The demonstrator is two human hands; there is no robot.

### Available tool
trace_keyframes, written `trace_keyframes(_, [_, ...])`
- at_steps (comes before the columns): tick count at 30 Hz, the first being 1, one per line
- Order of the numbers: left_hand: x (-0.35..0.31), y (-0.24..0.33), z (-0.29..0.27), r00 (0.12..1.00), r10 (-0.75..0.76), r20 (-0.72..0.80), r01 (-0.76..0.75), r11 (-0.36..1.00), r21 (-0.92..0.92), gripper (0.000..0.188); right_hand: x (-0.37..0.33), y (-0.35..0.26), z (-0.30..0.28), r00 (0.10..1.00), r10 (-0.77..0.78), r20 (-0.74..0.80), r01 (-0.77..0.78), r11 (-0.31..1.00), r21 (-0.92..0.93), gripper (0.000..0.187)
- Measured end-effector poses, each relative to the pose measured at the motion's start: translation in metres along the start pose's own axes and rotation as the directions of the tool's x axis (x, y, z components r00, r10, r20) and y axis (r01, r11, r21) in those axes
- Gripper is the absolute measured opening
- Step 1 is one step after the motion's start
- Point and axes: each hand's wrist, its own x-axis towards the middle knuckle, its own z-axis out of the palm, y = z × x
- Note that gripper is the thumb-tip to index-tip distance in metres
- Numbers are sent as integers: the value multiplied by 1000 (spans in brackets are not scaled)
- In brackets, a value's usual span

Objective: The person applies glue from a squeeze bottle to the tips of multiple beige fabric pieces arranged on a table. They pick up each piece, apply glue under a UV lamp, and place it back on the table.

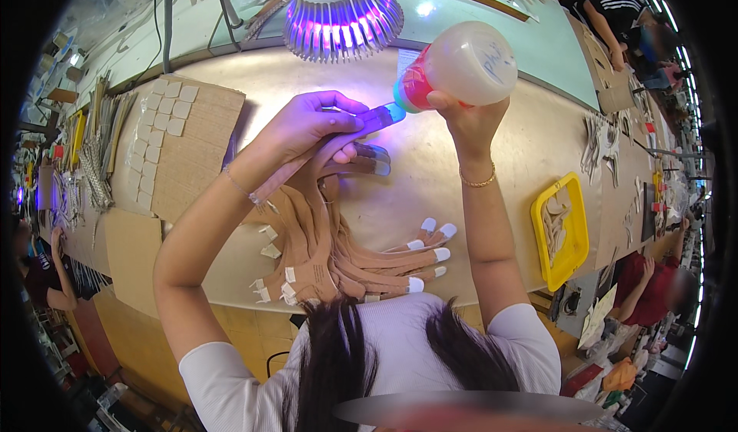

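Note:
My left hand [311,124] is closed on a tan fabric strap [307,157], which slants up to the right with its tip under the violet light of the lamp [344,21]. In my right hand [470,121] is a cloudy plastic squeeze bottle [477,63] with a red band, tipped so its greenish-blue neck end meets or nearly meets the strap's tip. Whether anything flows from it cannot be made out. Below my left hand a bundle of similar straps [327,259] fans out toward me, several with white ends. Another dark, clear-tipped strap end [377,159] lies just under the hand.
A cardboard sheet [201,174] with rows of pale square pieces lies at the left. On the right stands a yellow basket [582,228] holding tan pieces. Metal tools [603,147] lie beyond it. Co-workers sit at both sides and the far right corner.

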Motion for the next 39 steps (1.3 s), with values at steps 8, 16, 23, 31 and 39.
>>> trace_keyframes(8, [-9,1,2,1000,17,12,-18,999,28,26,-9,6,-8,998,-5,-64,8,999,45,77])
trace_keyframes(16, [-83,9,8,962,255,-95,-247,964,94,26,-37,31,-37,968,245,-55,-189,857,480,83])
trace_keyframes(23, [-249,5,28,457,669,-586,-548,731,407,31,-48,15,-60,944,290,-158,-208,894,398,100])
trace_keyframes(31, [-334,-22,-136,242,646,-724,-454,735,503,34,-66,-1,-53,946,313,-81,-250,867,431,91])
trace_keyframes(39, [-332,-113,-368,192,513,-836,-211,854,476,39,-72,-15,-63,920,393,-11,-343,816,466,90])
